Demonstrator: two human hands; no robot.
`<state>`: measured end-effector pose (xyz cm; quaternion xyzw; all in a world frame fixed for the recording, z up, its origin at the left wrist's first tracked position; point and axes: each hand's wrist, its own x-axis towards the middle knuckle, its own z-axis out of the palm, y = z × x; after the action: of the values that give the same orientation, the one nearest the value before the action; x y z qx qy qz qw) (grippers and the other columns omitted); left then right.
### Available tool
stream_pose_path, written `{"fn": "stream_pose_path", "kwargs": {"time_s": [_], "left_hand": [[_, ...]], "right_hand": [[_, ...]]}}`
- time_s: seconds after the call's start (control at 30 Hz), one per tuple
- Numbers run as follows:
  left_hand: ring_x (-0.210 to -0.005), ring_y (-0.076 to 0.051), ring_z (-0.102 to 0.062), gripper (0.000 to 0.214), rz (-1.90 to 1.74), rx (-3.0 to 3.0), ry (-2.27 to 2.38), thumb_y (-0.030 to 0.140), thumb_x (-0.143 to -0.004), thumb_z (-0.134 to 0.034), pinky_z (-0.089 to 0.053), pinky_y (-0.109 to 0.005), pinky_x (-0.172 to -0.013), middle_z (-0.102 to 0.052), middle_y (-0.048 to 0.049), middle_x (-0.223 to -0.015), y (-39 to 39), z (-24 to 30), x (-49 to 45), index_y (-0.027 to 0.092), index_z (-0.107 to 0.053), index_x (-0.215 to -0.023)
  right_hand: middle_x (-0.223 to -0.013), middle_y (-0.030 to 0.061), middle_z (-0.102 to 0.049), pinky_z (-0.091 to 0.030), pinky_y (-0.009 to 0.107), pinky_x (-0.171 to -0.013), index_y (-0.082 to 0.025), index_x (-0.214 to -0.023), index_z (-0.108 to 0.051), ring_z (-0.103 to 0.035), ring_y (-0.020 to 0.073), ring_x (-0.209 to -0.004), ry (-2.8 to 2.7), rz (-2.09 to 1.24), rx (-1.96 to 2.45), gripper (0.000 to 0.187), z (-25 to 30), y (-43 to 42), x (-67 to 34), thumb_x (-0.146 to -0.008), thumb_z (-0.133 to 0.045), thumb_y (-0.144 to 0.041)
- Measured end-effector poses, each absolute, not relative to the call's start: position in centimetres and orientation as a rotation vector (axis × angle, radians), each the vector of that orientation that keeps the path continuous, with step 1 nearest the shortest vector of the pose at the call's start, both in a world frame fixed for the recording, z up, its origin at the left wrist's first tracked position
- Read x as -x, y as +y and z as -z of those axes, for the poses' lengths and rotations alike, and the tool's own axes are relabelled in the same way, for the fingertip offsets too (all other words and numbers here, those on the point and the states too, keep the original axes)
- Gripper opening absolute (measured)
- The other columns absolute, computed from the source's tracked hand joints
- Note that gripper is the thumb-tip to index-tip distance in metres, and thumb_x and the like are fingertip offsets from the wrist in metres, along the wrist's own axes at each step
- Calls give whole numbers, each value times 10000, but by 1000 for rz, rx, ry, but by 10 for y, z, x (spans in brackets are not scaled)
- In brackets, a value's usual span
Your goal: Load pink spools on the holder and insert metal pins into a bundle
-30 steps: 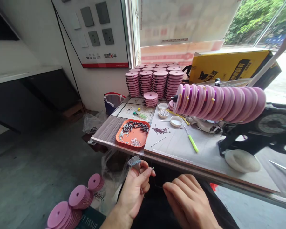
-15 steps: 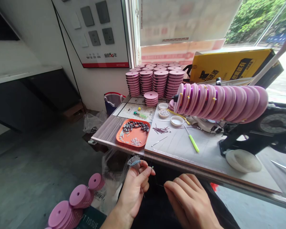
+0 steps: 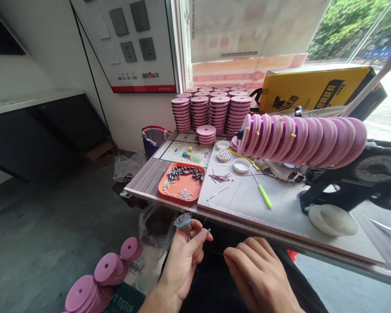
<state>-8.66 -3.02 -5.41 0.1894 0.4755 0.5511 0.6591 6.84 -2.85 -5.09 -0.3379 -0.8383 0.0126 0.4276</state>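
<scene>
My left hand is closed round a bundle of thin stems with small pale-blue and silvery tips that fan out above the fist. Between its thumb and forefinger sits a tiny pale piece, too small to name. My right hand, palm down, pinches the end of a thin dark line. That line runs across toward the left fingertips; whether it is wire or thread I cannot tell. Both hands are over my dark-clothed lap, just below the table edge.
On the table are an orange tray of small dark and silvery parts, a green-handled tool, white dishes and dark sticks. Pink spools stand stacked behind; more fill a black machine at right. Other spools lie lower left.
The tiny piece at my left fingertips looks slightly turned, and a thin line now shows above it. Both hands stay almost where they were.
</scene>
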Motion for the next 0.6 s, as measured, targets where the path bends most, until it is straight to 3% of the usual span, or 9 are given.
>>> {"fn": "stream_pose_path", "kwargs": {"time_s": [0.27,0.37,0.43,0.5,0.6], "left_hand": [[-390,5,-214,254,-1289,-590,1160,293,-706,-718,-128,-134,-380,-593,43,-606,-31,55,85,163,-516,-788],[-447,-19,-398,206,-1357,-756,1248,274,-732,-699,-253,-119,-416,-595,44,-619,-33,53,84,174,-522,-764],[-588,-71,-548,175,-1413,-880,1298,253,-738,-693,-391,-141,-543,-603,42,-647,-35,53,84,187,-533,-759],[-687,-115,-606,137,-1444,-1006,1345,244,-753,-674,-454,-196,-671,-613,39,-679,-38,55,84,199,-545,-760],[-678,-133,-620,87,-1462,-1155,1428,240,-780,-637,-479,-226,-680,-621,33,-700,-42,57,84,206,-559,-759]], "right_hand": [[-560,-5,-492,-306,264,-544,-157,-743,-544,-393,119,-527,-2096,-86,828,167,48,-27,-69,-819,-450,-42],[-575,-5,-501,-330,254,-554,-163,-777,-539,-415,119,-545,-2092,-136,834,146,48,-28,-72,-819,-459,-48],[-600,-5,-517,-348,250,-569,-169,-810,-533,-432,117,-561,-2092,-183,846,126,49,-29,-74,-825,-469,-61],[-629,-5,-531,-358,252,-584,-174,-836,-526,-444,115,-575,-2079,-236,872,108,51,-30,-76,-835,-475,-78],[-645,-7,-529,-360,261,-597,-178,-840,-522,-453,116,-585,-1997,-304,936,94,54,-32,-76,-849,-471,-100]]}}
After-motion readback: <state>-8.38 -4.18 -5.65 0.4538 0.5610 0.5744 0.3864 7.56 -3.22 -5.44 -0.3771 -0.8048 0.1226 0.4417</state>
